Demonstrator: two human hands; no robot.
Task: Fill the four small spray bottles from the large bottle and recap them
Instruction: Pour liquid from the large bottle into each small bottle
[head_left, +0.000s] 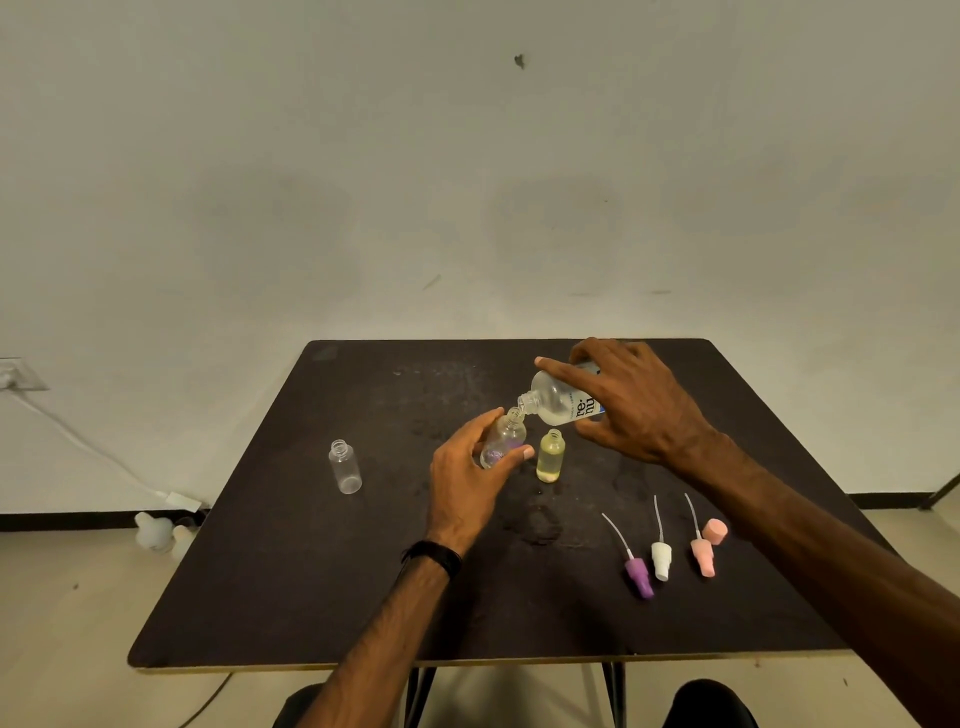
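Spray bottles are seen on the dark surface in different states. At the far left one clear empty bottle is standing upright and uncapped, well apart from the rest. Near the middle, a small clear bottle is clamped in the grip of the left hand — fingers and thumb are curled round its body, and its neck is tilted up and to the right. Just beside it a yellowish bottle stands upright with no cap. The large bottle is clamped by the right hand; its long axis lies almost level, and its open mouth points left and slightly down, touching or nearly touching the small neck. A fourth small bottle cannot be found in view. Three spray caps — purple, white and pink — lie at the right, tubes pointing away, with a loose pink cover beside them.

Liquid could be spilled if the two narrow mouths are misaligned, or if the large bottle is tipped too quickly and the small one overflows.
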